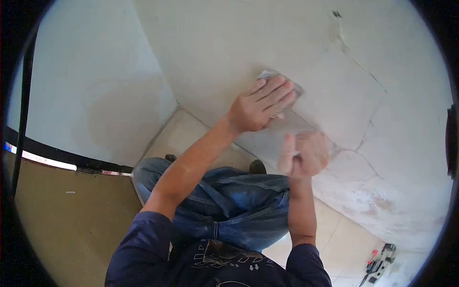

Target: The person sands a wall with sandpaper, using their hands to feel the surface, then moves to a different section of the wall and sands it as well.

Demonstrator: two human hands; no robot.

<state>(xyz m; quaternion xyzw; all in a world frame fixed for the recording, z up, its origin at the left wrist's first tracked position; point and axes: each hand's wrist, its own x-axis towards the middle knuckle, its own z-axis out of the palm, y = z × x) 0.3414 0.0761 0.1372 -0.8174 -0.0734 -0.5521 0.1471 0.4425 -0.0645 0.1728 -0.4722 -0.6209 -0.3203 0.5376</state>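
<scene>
My left hand [263, 105] lies against the pale wall [229, 38], fingers stretched over a thin grey sheet [297, 90] that looks like sandpaper. Only the sheet's edges show past the fingers. Lower and to the right, my right hand [308, 154] is in front of the wall, smeared by motion. Its thumb points up and its fingers seem curled, with no object visible in it. Beneath both hands a crack line [303, 120] crosses the wall.
More cracks [366, 136] and a stained, flaking patch [377, 201] mark the wall at right. A grey tool with red parts [380, 265] lies at lower right. To the left is a pale panel [95, 71] with a dark lower edge. My bent legs [239, 205] are close below.
</scene>
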